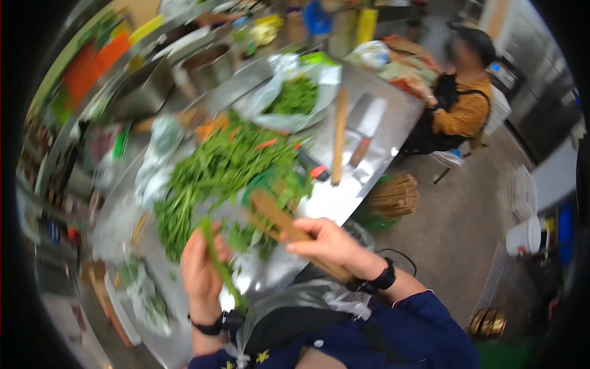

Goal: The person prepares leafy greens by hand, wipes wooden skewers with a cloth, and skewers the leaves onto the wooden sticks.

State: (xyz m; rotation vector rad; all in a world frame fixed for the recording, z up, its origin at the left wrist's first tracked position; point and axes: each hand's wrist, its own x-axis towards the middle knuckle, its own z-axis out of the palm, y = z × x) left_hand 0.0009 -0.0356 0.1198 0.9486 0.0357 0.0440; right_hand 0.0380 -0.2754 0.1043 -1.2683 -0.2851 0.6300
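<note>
Left hand (201, 265): fingers curled loosely round a green stem (222, 277), which slants down across the palm. Contact detail is blurred; can't tell how firm. Right hand (326, 245): thumb and fingers pinch a wood strip (278, 213); its far end points at the greens (227, 157). Might be two strips, blur hides it. Hands well apart, both over the near edge of the table (396, 120).

Greens sit in a loose heap just ahead of the hands, bagged greens (294, 97) behind it.

Risks, my read:
- Stem slips or snaps: grip too loose, or squeezed too hard.
- Strip tip snags loose leaves and drags some off: it hangs very near the heap.
- Splinter in the right fingers: bare skin on wood.
- Cut or knock: knife (362, 130) lies uncovered near a second strip (339, 135); a careless reach for that would cause it.
</note>
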